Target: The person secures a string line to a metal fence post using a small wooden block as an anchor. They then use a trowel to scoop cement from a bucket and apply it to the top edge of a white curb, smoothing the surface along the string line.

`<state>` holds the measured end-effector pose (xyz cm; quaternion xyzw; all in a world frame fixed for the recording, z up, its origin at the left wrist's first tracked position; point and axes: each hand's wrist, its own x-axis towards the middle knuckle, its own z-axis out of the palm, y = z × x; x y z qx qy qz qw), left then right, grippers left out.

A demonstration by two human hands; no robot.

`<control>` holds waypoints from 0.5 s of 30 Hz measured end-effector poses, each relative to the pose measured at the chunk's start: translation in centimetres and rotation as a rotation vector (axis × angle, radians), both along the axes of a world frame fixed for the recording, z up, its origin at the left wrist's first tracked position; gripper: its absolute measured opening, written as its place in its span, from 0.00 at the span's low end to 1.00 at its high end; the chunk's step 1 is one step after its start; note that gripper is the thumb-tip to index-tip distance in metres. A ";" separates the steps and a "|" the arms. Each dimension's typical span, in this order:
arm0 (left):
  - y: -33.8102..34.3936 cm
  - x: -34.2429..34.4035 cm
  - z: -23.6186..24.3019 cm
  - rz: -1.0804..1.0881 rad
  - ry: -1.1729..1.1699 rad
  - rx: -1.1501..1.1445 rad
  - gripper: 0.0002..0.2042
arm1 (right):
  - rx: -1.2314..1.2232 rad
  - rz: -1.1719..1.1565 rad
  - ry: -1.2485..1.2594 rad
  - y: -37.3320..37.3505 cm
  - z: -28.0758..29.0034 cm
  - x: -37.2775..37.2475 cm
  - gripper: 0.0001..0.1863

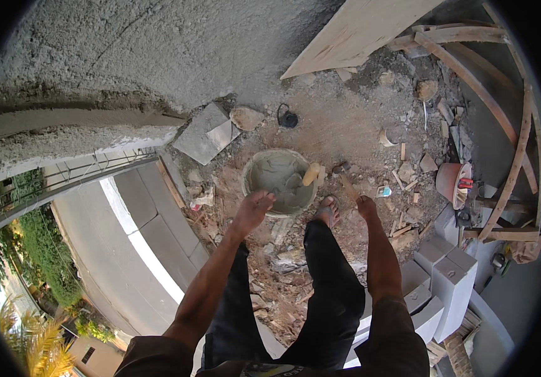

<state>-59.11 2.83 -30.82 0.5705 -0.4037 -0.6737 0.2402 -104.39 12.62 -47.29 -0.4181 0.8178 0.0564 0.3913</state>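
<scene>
A round tub (246, 178) of wet grey mortar (273, 173) stands on the rubble in front of me. A trowel with a yellowish handle (311, 174) rests in it, its blade partly sunk in the mortar. My left hand (256, 209) is above the tub's near left rim with its fingers curled closed; whatever they pinch, if anything, is too small to make out. Right of the tub, my right hand (366, 207) is closed around the wooden handle of what looks like a hammer (348, 186), its dark head pointing away from me.
Concrete slabs (201, 133) lie beyond the tub, beside a dark coil (288, 118). At right are a reddish bucket (449, 182), pale blocks (453, 276) and curved wooden framing (515, 138). A board (352, 34) leans at the back. At left, a ledge (126, 220) drops toward greenery.
</scene>
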 end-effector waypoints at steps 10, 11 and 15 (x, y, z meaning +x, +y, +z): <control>-3.8 8.1 -9.9 0.422 -0.559 -0.153 0.16 | -0.569 0.716 -0.011 -25.6 -4.1 13.1 0.28; -1.4 10.0 -9.8 0.447 -0.444 -0.061 0.17 | -0.573 0.730 -0.025 -26.9 -5.5 14.5 0.30; 10.8 16.0 -6.6 0.240 -0.514 0.171 0.18 | -0.598 0.712 -0.114 -30.7 -9.3 19.5 0.32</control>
